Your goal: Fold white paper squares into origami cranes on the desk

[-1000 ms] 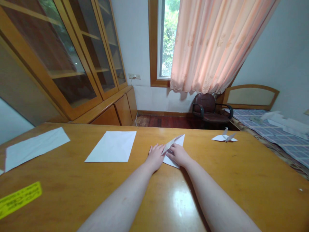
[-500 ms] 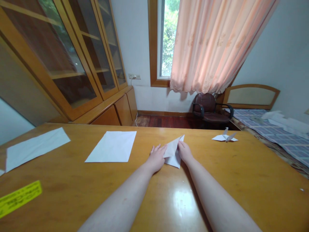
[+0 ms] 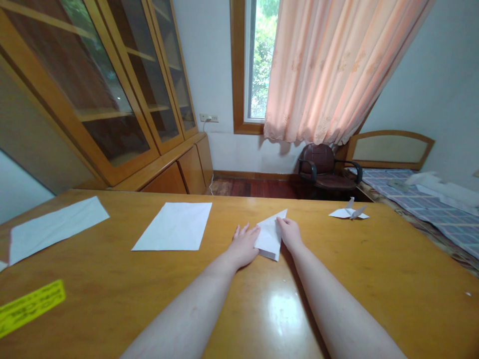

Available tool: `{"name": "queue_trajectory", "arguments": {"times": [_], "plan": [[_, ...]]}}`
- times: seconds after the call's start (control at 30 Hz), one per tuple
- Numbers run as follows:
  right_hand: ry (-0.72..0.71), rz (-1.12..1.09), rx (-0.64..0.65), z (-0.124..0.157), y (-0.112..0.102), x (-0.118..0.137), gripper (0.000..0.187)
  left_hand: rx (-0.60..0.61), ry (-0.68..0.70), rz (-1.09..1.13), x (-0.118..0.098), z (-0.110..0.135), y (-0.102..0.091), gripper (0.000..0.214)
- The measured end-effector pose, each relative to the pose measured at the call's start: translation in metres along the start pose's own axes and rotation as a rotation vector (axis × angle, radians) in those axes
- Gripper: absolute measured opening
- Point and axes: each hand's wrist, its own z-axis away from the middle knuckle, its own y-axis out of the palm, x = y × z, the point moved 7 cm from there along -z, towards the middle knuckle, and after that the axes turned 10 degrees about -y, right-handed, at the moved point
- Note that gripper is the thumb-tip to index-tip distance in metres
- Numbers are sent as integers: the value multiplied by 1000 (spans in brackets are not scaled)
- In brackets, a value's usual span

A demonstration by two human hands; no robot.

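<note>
A partly folded sheet of white paper [image 3: 270,236] lies on the wooden table between my hands. Its upper corner points away to the right, and a fold shows along its lower edge. My left hand [image 3: 244,245] rests flat with fingers spread, fingertips touching the paper's left side. At the right edge, my right hand [image 3: 290,233] has its fingers closed on the paper. Right of my hands stands a folded paper crane [image 3: 350,211]. A flat white square of paper [image 3: 174,227] lies to the left.
Another white sheet [image 3: 58,229] lies at the table's far left, with a yellow label [image 3: 32,308] nearer me. The table [image 3: 239,309] ends at a far edge. Beyond are a glass-door cabinet [image 3: 164,144], an armchair [image 3: 322,164] and a bed [image 3: 419,194].
The raised flap of the folded paper has come down towards me and to the right, covering more of the lower part. My hands have barely moved.
</note>
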Motion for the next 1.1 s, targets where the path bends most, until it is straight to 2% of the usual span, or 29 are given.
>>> {"name": "queue_trajectory", "arguments": {"times": [0.07,0.27,0.43,0.6,0.87,1.1], "plan": [[1,20,1,0,-1,1,37,7,24,-13,-2,2,0,70],[11,7,33,3,1,7,33,47,107,-43,-7,6,4,91],[-10,11,35,2,1,6,35,36,80,-61,-6,4,7,67],[-13,18,36,1,2,3,34,6,104,-60,-8,3,10,58],[-32,-13,20,1,4,1,35,-45,307,8,-26,8,2,34],[-20,-16,11,1,2,1,34,-48,465,46,-39,20,-7,24]]}}
